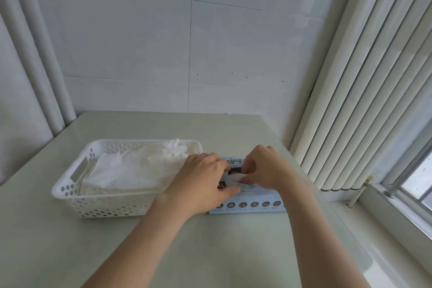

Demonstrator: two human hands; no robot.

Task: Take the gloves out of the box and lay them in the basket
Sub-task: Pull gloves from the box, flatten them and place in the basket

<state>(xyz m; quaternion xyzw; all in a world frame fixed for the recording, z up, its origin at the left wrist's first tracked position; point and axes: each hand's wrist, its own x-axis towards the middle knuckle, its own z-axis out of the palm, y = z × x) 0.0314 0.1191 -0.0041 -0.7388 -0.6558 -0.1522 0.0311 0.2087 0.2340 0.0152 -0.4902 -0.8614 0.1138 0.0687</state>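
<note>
The thin white glove (236, 177) bulges crumpled from the dark oval slot of the one flat pale-blue cardboard box (257, 196), and my right hand (264, 168) pinches it there with bent fingers. My left hand (203, 180) presses palm-down on the box, thumb stretched flat. Just left stands one white perforated plastic basket (70, 184) holding a heap of white gloves (131, 170), too rumpled to count. My hands hide most of the box's print.
</note>
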